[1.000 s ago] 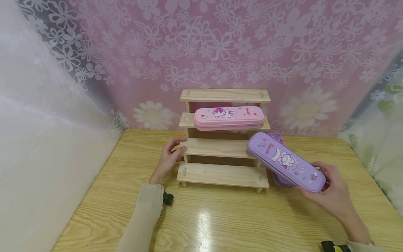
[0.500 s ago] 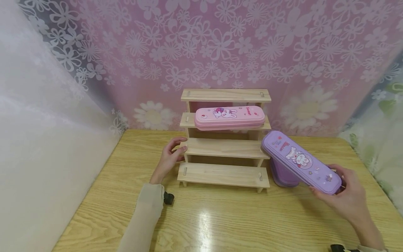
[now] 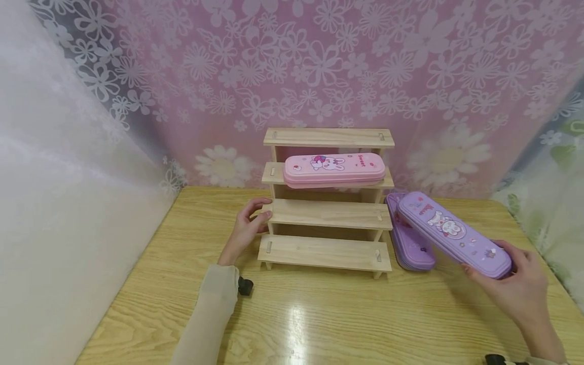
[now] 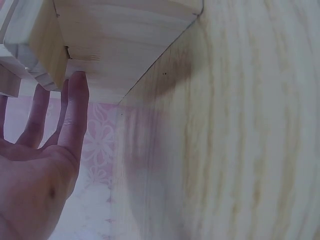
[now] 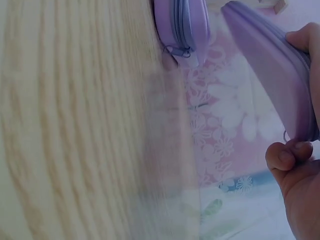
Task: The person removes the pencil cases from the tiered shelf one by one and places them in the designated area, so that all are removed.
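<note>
My right hand [image 3: 520,284] grips the near end of a lilac case [image 3: 453,233] with a bunny picture, holding it slanted in the air right of the wooden rack [image 3: 328,213]. In the right wrist view the fingers and thumb hold the lilac case [image 5: 275,65] by its edges. My left hand [image 3: 244,228] holds the left end of the rack's second board from the bottom; in the left wrist view its fingers [image 4: 75,115] reach that board's end [image 4: 37,45]. A pink case [image 3: 334,169] lies on the board second from the top.
A darker purple case [image 3: 412,248] lies on the table [image 3: 255,324] just right of the rack, partly under the raised one. A pink flowered curtain [image 3: 319,66] hangs behind the rack, and pale curtains stand at both sides.
My right hand has moved to the right with the lilac case, and more of the purple case on the table shows. The left hand stays at the rack.
</note>
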Available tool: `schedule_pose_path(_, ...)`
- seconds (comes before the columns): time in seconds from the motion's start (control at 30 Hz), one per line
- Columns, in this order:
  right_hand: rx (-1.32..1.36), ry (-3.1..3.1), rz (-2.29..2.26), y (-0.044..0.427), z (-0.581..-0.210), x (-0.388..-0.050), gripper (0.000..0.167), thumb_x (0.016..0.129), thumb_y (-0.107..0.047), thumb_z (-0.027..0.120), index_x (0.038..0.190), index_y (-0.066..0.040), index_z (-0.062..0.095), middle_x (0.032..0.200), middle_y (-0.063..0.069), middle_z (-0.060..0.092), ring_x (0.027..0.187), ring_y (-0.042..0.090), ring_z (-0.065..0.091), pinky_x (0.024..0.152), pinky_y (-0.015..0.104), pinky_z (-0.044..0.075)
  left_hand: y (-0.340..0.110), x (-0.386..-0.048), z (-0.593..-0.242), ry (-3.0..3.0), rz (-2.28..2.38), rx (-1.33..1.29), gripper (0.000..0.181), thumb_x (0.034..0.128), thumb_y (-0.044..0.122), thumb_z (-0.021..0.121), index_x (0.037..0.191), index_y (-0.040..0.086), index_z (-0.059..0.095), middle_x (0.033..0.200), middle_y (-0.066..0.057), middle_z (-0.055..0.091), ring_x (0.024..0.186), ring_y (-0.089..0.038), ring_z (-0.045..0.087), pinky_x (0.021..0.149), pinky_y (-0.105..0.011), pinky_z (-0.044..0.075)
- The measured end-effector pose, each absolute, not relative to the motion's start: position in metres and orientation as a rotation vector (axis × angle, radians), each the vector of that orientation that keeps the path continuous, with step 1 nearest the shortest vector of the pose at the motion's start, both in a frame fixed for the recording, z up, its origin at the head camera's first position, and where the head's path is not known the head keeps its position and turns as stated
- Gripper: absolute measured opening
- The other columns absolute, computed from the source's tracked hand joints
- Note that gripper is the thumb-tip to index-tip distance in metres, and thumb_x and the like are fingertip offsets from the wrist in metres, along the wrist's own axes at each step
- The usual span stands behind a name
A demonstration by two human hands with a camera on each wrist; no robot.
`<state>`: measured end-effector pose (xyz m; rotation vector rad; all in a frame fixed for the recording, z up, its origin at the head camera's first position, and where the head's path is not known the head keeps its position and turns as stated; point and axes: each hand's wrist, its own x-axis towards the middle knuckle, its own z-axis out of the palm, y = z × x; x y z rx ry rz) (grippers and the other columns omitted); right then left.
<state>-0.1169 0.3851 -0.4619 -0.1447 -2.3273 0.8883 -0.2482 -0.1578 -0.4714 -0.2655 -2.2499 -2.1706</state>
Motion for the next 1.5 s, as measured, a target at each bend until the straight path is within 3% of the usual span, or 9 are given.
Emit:
schedule_pose_path(0.2,-0.164,-2.261,0.830,0.392,-0.468,-0.119,0.074,0.049,-0.003,0.093,0.118,0.004,0.070,0.097,0.002,0.047,0.087,-0.011,0.035,0.066,0.000,0.028,-0.157,-0.247,-0.471,-2.250,-2.167,-0.257,0.032,0.1008,0.021,0.065,0.132,0.015,0.061,0.137,-0.008,0.056,0.104,-0.020,0.065,0.082,-0.046,0.061)
schedule_pose_path(0.53,-0.317,-2.269,0.779,0.405,-0.477,-0.123,0.071,0.054,-0.012,0.091,0.120,0.003,0.068,0.103,0.025,0.054,0.091,-0.014,0.025,0.069,0.016,0.020,-0.156,-0.245,-0.471,-2.254,-2.155,-0.249,0.033,0.1017,0.020,0.063,0.134,0.012,0.060,0.133,-0.009,0.057,0.095,-0.014,0.068,0.078,-0.042,0.062)
schedule_pose_path(0.67,-0.349,-2.246,0.771,0.408,-0.480,-0.125,0.069,0.055,-0.015,0.090,0.119,0.003,0.069,0.102,0.027,0.055,0.090,-0.014,0.022,0.068,0.019,0.018,-0.156,-0.245,-0.470,-2.256,-2.157,-0.259,0.033,0.1020,0.019,0.063,0.134,0.011,0.059,0.134,-0.012,0.056,0.096,-0.015,0.068,0.079,-0.043,0.062)
schedule_pose_path(0.77,-0.388,-2.248,0.768,0.410,-0.480,-0.126,0.068,0.057,-0.018,0.089,0.119,0.001,0.069,0.102,0.028,0.054,0.090,-0.008,0.024,0.068,0.022,0.018,-0.156,-0.246,-0.471,-2.248,-2.166,-0.254,0.032,0.1018,0.018,0.063,0.133,0.013,0.060,0.134,-0.011,0.057,0.096,-0.016,0.068,0.079,-0.045,0.062)
schedule_pose_path(1.0,-0.458,-2.309,0.780,0.416,-0.479,-0.133,0.066,0.062,-0.022,0.088,0.118,0.005,0.066,0.105,0.034,0.052,0.090,0.031,0.035,0.073,0.034,0.020,-0.155,-0.247,-0.470,-2.243,-2.168,-0.261,0.032,0.1019,0.017,0.063,0.133,0.012,0.059,0.135,-0.010,0.056,0.097,-0.016,0.068,0.078,-0.041,0.063)
schedule_pose_path(1.17,-0.484,-2.396,0.790,0.418,-0.476,-0.138,0.072,0.068,-0.026,0.087,0.125,0.009,0.061,0.109,0.038,0.051,0.093,0.037,0.034,0.071,0.033,0.019,-0.156,-0.247,-0.471,-2.248,-2.159,-0.260,0.032,0.1019,0.019,0.063,0.133,0.014,0.060,0.134,-0.009,0.056,0.100,-0.019,0.068,0.081,-0.045,0.062)
schedule_pose_path(1.33,-0.509,-2.575,0.836,0.417,-0.468,-0.141,0.085,0.081,-0.038,0.082,0.144,0.006,0.046,0.124,0.046,0.043,0.103,0.048,0.032,0.069,0.045,0.024,-0.156,-0.246,-0.470,-2.251,-2.150,-0.269,0.031,0.1022,0.019,0.063,0.132,0.015,0.060,0.134,-0.009,0.057,0.101,-0.020,0.067,0.083,-0.049,0.062)
schedule_pose_path(1.5,-0.441,-2.617,0.823,0.415,-0.469,-0.142,0.081,0.081,-0.041,0.083,0.139,0.006,0.051,0.117,0.046,0.049,0.103,0.052,0.033,0.069,0.044,0.024,-0.156,-0.246,-0.470,-2.240,-2.154,-0.262,0.030,0.1021,0.017,0.063,0.132,0.014,0.061,0.132,-0.009,0.057,0.099,-0.019,0.068,0.081,-0.047,0.062)
